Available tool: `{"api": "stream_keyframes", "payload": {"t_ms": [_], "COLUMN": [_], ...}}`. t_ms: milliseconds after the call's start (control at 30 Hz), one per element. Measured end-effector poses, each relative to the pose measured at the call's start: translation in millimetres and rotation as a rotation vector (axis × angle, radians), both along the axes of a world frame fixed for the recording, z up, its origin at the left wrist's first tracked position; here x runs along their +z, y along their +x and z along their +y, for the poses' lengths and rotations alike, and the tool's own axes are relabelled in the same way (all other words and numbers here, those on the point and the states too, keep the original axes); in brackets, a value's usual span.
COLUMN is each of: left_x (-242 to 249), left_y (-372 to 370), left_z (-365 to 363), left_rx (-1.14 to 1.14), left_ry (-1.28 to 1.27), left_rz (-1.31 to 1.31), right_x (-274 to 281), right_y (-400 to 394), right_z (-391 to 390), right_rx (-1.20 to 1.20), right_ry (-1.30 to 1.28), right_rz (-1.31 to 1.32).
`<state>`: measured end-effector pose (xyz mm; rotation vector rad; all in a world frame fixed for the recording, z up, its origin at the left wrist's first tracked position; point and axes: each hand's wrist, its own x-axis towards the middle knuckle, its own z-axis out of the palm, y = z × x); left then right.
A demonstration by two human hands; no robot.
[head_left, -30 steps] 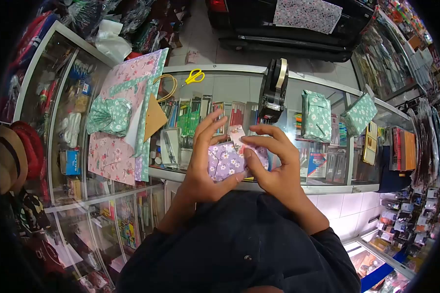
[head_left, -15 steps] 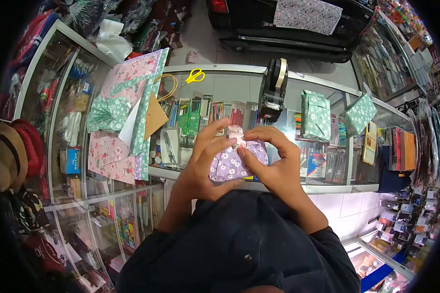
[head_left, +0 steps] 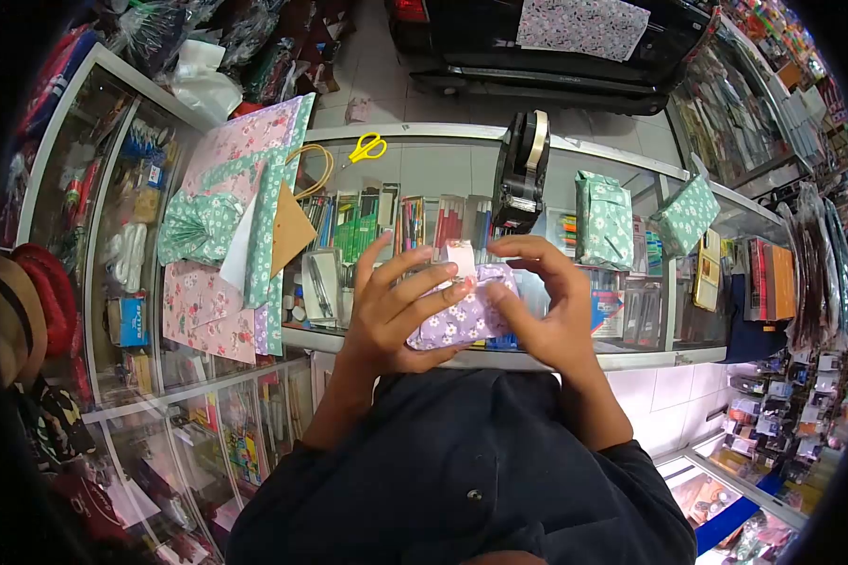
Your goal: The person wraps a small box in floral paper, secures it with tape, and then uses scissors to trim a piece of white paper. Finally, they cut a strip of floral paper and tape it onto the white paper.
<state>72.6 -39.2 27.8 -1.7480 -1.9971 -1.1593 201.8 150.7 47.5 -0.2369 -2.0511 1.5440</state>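
A small package in purple paper with white daisies (head_left: 457,325) is held close to my body, over the front of the glass counter. My left hand (head_left: 396,306) grips it, thumb along the near edge and fingers across the top. Those fingertips press a pink flowered paper strip (head_left: 461,256), whose end stands up past the far edge of the package. At the package's right side is my right hand (head_left: 551,306), open, its thumb against the purple paper and its index finger curved away from the strip.
A black tape dispenser (head_left: 518,179) stands beyond my hands, yellow scissors (head_left: 366,148) to its left. Two green daisy-wrapped packages (head_left: 604,221) (head_left: 688,217) and a phone (head_left: 709,273) lie right. Pink wrapping sheets (head_left: 207,320) and a green pleated package (head_left: 201,229) lie left.
My right fingers have come off the pink strip and spread apart to the right. My left fingers have moved across onto the strip, pressing it against the package.
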Motion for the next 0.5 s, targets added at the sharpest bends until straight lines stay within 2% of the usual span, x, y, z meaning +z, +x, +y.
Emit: {"api": "stream_keyframes", "payload": {"t_ms": [33,100,267,400,467,500], "left_x": [1,3,4,0,-1,-2], "left_y": [-1,-3,-7,-12,-14,-15], "left_z": [1,3,11,16,17,19], "left_rx": [0.037,0.073,0.06,0.008,-0.035,-0.039], "left_ry": [0.004,0.007,0.014,0.057,0.079,0.079], "left_rz": [0.022,0.041,0.043,-0.002,-0.017,-0.015], "right_x": [0,1,-9,-13,-14,-11], "right_y": [2,5,-5,-22,-31,-35], "right_z": [4,10,33,49,55,56], "right_rx": [0.0,-0.098,-0.387,-0.397,-0.385,-0.388], "right_ry": [0.001,-0.175,-0.232,-0.203,-0.198,-0.199], "right_rz": [-0.003,-0.027,-0.121,-0.227,-0.409,-0.406]}}
